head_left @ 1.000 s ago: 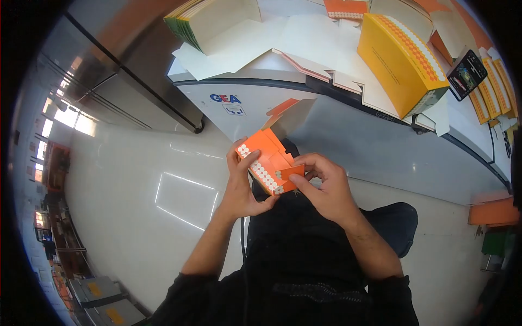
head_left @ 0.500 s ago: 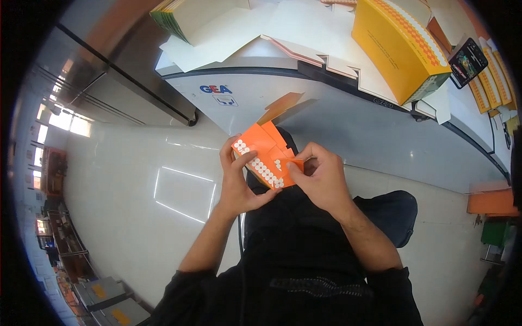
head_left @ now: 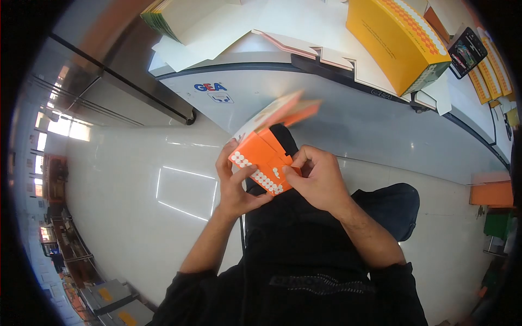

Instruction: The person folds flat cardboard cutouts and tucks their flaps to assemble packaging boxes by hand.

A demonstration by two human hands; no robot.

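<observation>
An orange cardboard box [head_left: 262, 152] with rows of white dots, partly folded, is held over my lap. My left hand [head_left: 235, 185] is closed around its left side and lower edge, with fingers on the dotted face. At the box's right end, my right hand [head_left: 319, 176] pinches an orange flap between thumb and fingers. The box's long far flaps [head_left: 288, 110] stick out towards the freezer and are blurred by motion. The inside of the box is mostly hidden.
In front stands a white GEA chest freezer [head_left: 261, 89]. On its top are a yellow box [head_left: 389, 43], flat cardboard sheets [head_left: 312, 50], a phone [head_left: 466, 53] and several upright yellow cartons [head_left: 489, 68]. A steel cabinet [head_left: 119, 76] stands at the left, grey cases [head_left: 117, 304] at lower left.
The box has turned slightly in my hands, and its far flaps have swung and spread apart. My right hand still pinches the end flap. The view has shifted a little.
</observation>
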